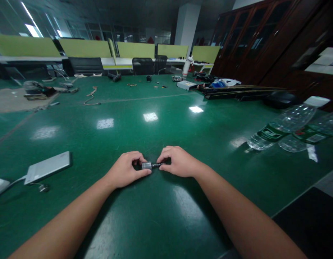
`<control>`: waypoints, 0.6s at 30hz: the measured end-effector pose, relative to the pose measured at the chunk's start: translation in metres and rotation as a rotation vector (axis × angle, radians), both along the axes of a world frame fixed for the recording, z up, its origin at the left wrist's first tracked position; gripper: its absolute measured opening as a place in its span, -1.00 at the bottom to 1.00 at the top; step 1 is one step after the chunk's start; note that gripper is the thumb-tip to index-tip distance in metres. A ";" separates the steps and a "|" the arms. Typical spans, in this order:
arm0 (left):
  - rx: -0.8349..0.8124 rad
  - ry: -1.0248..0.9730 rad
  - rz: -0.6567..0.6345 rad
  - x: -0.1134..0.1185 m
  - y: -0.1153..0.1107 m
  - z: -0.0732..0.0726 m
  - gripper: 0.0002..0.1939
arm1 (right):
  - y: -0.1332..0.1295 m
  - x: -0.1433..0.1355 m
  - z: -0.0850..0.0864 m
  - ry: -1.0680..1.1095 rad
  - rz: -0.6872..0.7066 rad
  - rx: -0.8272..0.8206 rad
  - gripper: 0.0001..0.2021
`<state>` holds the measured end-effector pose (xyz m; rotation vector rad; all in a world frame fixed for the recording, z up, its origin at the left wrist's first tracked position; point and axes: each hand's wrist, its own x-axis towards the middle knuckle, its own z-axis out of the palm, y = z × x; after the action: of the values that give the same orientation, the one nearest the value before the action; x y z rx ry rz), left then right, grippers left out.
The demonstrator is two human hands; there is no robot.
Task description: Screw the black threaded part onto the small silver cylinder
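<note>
A small silver cylinder (pixel 146 165) with a thin dark shaft (pixel 155 165) lies level just at the green tabletop, in front of me. My left hand (pixel 128 168) is closed around the cylinder, thumb along its near side and fingers on the far side. From the other end, my right hand (pixel 177 162) pinches the tip of the shaft between thumb and forefinger. Part of the shaft shows between the two hands, while its right end is hidden by the fingertips. Whether the two parts are one piece I cannot tell.
Left of my hands lies a flat silver power-bank-like box (pixel 49 167) with a cable. Clear plastic bottles (pixel 285 124) stand at the right. Farther back are a coiled cord (pixel 91 97), a white box (pixel 186 85) and long dark strips (pixel 231 91).
</note>
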<state>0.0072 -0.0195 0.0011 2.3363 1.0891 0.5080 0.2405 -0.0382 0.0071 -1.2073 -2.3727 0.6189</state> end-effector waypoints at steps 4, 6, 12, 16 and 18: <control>-0.002 0.006 0.000 0.000 0.000 0.000 -0.76 | 0.000 0.003 0.001 -0.008 -0.012 -0.009 -0.86; -0.003 0.008 0.001 0.000 0.000 0.001 -0.76 | 0.000 0.004 0.001 -0.013 -0.017 -0.019 -0.85; -0.011 -0.001 0.011 0.000 -0.001 0.001 -0.75 | -0.002 0.007 0.004 -0.007 -0.011 -0.031 -0.81; -0.010 0.001 0.008 -0.001 0.000 0.001 -0.75 | -0.001 0.010 0.006 -0.022 -0.020 -0.042 -0.81; -0.008 0.005 0.005 -0.001 0.000 0.001 -0.75 | 0.000 0.014 0.006 -0.044 -0.038 -0.052 -0.81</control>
<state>0.0061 -0.0199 0.0018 2.3295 1.0981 0.4991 0.2541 -0.0385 0.0135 -1.2972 -2.3775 0.6522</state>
